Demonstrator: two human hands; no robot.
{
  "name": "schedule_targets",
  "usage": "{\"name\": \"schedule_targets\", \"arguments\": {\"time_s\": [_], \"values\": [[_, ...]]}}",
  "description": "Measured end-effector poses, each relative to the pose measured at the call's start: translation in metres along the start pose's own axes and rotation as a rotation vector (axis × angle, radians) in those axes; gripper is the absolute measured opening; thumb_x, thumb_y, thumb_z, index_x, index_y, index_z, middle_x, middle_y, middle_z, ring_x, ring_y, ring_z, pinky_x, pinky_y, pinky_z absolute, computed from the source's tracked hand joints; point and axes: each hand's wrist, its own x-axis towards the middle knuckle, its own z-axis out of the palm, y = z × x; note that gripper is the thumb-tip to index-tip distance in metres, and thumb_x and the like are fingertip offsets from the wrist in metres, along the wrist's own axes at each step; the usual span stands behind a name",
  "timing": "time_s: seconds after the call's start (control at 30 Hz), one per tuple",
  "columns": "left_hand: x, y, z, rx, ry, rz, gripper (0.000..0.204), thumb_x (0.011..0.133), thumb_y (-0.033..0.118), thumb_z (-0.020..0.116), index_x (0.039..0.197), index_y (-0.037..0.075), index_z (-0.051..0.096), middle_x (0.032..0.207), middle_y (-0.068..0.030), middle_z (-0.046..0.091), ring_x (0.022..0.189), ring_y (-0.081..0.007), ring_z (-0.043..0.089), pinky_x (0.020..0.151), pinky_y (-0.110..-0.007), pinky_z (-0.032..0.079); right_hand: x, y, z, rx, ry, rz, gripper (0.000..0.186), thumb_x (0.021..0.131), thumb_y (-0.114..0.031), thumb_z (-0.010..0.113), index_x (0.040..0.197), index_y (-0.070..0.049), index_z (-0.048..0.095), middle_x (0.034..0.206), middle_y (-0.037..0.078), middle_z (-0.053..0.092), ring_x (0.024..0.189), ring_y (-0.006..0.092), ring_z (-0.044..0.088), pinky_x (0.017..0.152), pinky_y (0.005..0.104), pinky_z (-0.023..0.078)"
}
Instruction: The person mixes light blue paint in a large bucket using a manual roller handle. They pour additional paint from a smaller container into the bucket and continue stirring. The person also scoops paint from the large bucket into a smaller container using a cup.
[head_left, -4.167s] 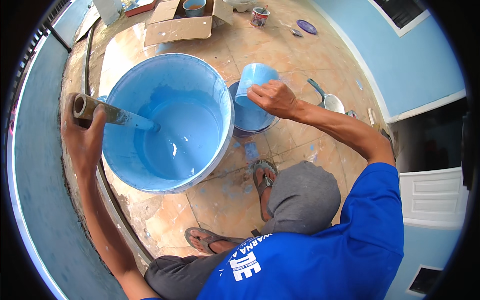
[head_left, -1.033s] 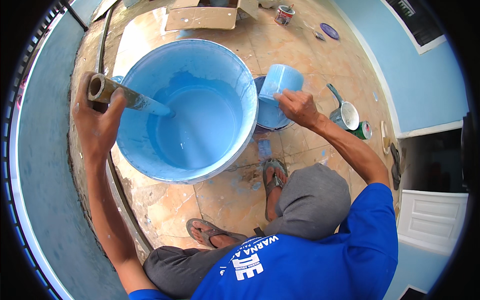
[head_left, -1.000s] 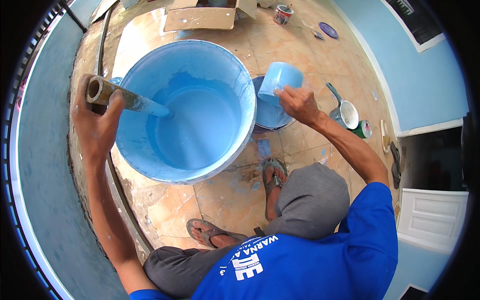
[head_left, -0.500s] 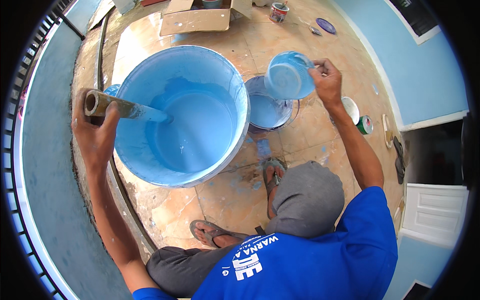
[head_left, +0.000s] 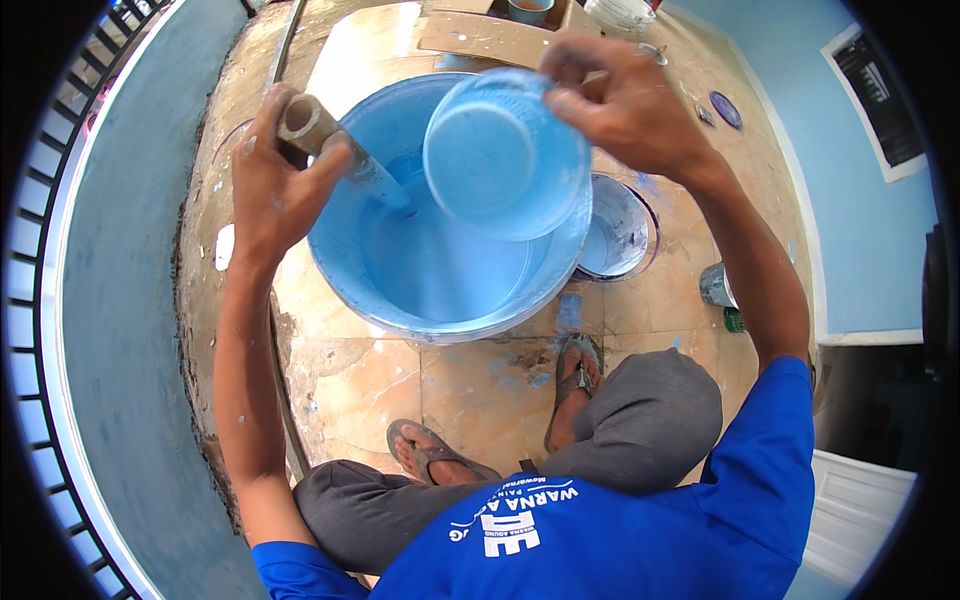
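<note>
A large bucket [head_left: 440, 328] of light blue paint stands in front of me. My left hand [head_left: 275, 190] is closed around the upper end of a hollow, bamboo-like stick [head_left: 372, 180], whose lower part is coated blue and dips into the paint. Above the bucket's right side, my right hand [head_left: 630, 105] grips the rim of a blue-stained plastic bowl [head_left: 480, 155]. The bowl is tilted and hides part of the large bucket; its fingers' exact hold is slightly blurred. Just right of the large bucket is a smaller pail [head_left: 625, 235] with blue paint inside.
An open cardboard box [head_left: 485, 38] lies beyond the large bucket. On the tiled floor to the right are a purple lid [head_left: 726, 110] and a can [head_left: 715, 287]. A low grey-blue wall [head_left: 125, 300] runs along the left. My sandaled feet [head_left: 435, 450] are close to the bucket.
My right hand has carried the bowl leftward from over the smaller pail to above the large bucket. My left hand still holds the stick. The whole view has shifted.
</note>
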Motion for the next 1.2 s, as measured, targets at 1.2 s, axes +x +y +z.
{"name": "schedule_targets", "arguments": {"time_s": [1.2], "values": [[0.011,-0.011,0.0,0.173,-0.013,0.112,0.048,0.076,0.027,0.076,0.115,0.001,0.065,0.088,-0.0132,0.074,0.075,-0.0195,0.07,0.073,-0.035,0.057,0.02,0.017,0.151,-0.35,-0.82,0.086,0.016,0.073,-0.014,0.068,0.083,-0.001,0.07,0.08,0.02,0.072,0.081,0.0408,0.072,0.072,0.049,0.057]]}}
